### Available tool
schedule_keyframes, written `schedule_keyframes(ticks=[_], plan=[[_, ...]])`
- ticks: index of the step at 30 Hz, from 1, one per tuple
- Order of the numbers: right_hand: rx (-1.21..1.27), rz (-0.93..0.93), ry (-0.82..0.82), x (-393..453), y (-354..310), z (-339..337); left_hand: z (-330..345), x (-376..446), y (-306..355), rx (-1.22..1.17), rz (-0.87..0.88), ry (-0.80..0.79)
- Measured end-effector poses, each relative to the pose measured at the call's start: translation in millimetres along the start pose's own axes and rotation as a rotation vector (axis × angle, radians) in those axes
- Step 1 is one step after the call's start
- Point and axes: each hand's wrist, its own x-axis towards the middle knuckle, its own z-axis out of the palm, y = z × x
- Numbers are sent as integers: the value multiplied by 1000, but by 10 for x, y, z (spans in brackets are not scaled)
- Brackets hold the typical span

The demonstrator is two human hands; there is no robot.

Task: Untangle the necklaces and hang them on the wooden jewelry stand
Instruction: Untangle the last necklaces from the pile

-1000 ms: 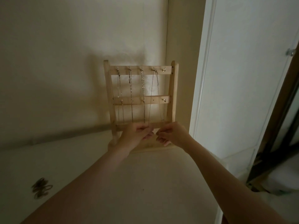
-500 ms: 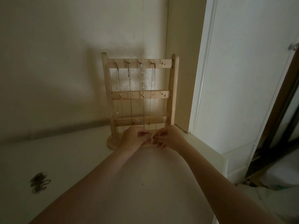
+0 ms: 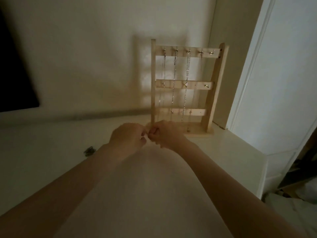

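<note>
- Right now the wooden jewelry stand [image 3: 208,103] stands upright on the pale surface [image 3: 223,152], close to the wall behind it and just beside a white door frame [image 3: 243,83] on its right.
- Three crossbars run between the stand's two side posts, and small metal hooks [image 3: 206,86] sit along them.
- Several necklaces [image 3: 186,86] hang from the top bar's hooks as thin chains, dropping past the middle bar toward the lowest bar; the hook at the far right of the top bar looks bare.
- Both hands meet just in front of the stand's lower left corner, touching or nearly touching each other.
- On the left hand [image 3: 127,137] the fingers are curled inward, with the tips drawn together toward the right hand.
- On the right hand [image 3: 167,134] the fingers are likewise curled, knuckles up.
- A faint thin chain [image 3: 149,152] seems to hang down from between the two hands, so both appear to pinch a fine necklace; it is too dim and blurred to see the chain at the fingertips themselves.
- Left of the arms, a small dark tangled heap [image 3: 89,150] lies on the surface, well apart from the stand; it is too blurred to tell what it holds.
- At the far left edge a dark rectangular panel [image 3: 15,74] rises against the wall.
</note>
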Motion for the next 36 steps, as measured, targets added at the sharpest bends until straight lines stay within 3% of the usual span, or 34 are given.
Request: schedule_keyframes(ticks=[3,6,9,15,18,20,22,25,32,34,36], plan=[[64,-43,-83,44,-241,263,-67,-251,-351,358,-223,-257],[86,-101,-160,43,-453,448,-48,-379,-565,315,-309,-362],[82,-122,-173,27,-491,524,18,-343,-567,124,-165,-288],[186,3,-9,9,-120,436,140,-158,-359,-153,44,-242],[434,113,29,-32,61,359,140,-166,-351,-514,99,-259],[509,145,30,-45,161,324,92,-181,-428,-753,52,-180],[498,136,24,-47,224,312,61,-153,-564,-625,16,-117],[422,85,-51,-42,197,305,96,-159,-655,-284,23,-224],[56,-88,-149,-3,54,300,259,-104,-424,-278,112,-81],[111,-40,-139,24,136,238,323,-62,-380,-366,77,-57],[404,77,-98,-6,236,187,379,-2,-318,-495,2,4]])
